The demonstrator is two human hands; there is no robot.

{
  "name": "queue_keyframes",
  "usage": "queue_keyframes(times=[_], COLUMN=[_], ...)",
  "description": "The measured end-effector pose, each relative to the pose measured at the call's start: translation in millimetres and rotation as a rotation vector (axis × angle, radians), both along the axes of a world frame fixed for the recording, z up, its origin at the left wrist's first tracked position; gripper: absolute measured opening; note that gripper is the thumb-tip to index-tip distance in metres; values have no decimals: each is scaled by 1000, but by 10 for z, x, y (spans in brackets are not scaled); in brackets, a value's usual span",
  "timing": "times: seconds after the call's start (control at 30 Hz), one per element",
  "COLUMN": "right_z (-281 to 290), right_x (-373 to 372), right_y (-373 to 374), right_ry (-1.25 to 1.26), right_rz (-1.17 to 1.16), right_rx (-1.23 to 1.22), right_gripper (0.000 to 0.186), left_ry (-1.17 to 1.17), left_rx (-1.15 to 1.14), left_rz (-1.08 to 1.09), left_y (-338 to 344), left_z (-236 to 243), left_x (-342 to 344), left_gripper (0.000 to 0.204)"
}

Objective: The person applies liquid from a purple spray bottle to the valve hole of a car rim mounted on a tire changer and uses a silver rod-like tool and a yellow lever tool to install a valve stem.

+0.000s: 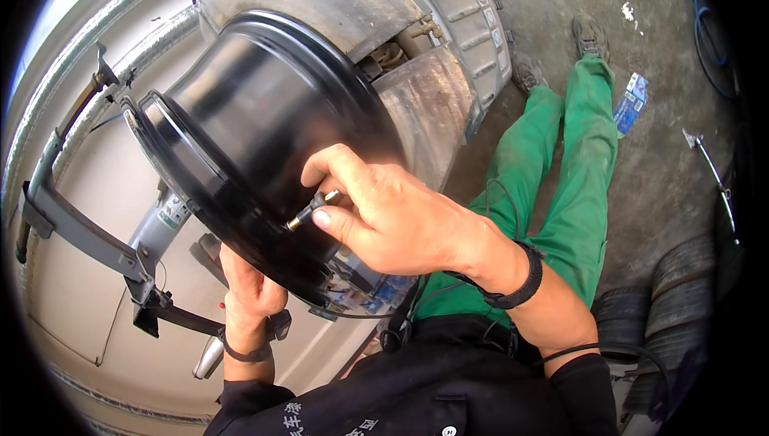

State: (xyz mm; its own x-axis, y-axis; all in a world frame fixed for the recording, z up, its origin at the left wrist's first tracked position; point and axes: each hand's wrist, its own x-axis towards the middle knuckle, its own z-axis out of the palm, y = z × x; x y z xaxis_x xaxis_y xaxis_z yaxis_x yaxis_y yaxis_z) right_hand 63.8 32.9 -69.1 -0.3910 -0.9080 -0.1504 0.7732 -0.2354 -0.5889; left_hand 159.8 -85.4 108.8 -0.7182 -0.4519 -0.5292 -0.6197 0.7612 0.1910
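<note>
A glossy black wheel rim (272,91) without a tyre lies tilted in front of me. My right hand (384,215) is closed in a pinch on a tyre valve stem (307,213), a short black rubber piece with metallic ends. One end of the stem points at the rim's barrel near its lower edge; whether it sits in the hole I cannot tell. My left hand (250,285) is at the lower left edge of the rim, reaching toward its outer face. The rim hides most of its fingers, so their grip does not show.
Under and beyond the rim stands a worn metal machine (428,99). A grey machine arm (88,236) is at the left, before a pale wall. Stacked tyres (681,292) stand at lower right. A blue package (632,104) and a shiny metal tool (717,183) lie on the floor.
</note>
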Motion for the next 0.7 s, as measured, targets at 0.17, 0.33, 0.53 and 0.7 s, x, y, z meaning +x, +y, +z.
queue_keyframes(times=[0.17, 0.33, 0.53, 0.7], right_z=[-62, -6, -33, -12], right_x=[-114, -82, -185, -148], right_y=[-48, -1, -46, -23], right_ry=[287, 59, 173, 186], right_rz=[197, 59, 364, 329], right_rx=[91, 90, 129, 121], right_gripper=[40, 49, 40, 51], left_ry=[-1, 48, 7, 19], left_rx=[21, 38, 58, 56], left_rz=[-30, 19, 39, 46], left_y=[-25, 6, -18, -9], left_z=[15, -28, 4, -8], left_x=[-9, -25, 1, -31], left_gripper=[22, 18, 16, 16])
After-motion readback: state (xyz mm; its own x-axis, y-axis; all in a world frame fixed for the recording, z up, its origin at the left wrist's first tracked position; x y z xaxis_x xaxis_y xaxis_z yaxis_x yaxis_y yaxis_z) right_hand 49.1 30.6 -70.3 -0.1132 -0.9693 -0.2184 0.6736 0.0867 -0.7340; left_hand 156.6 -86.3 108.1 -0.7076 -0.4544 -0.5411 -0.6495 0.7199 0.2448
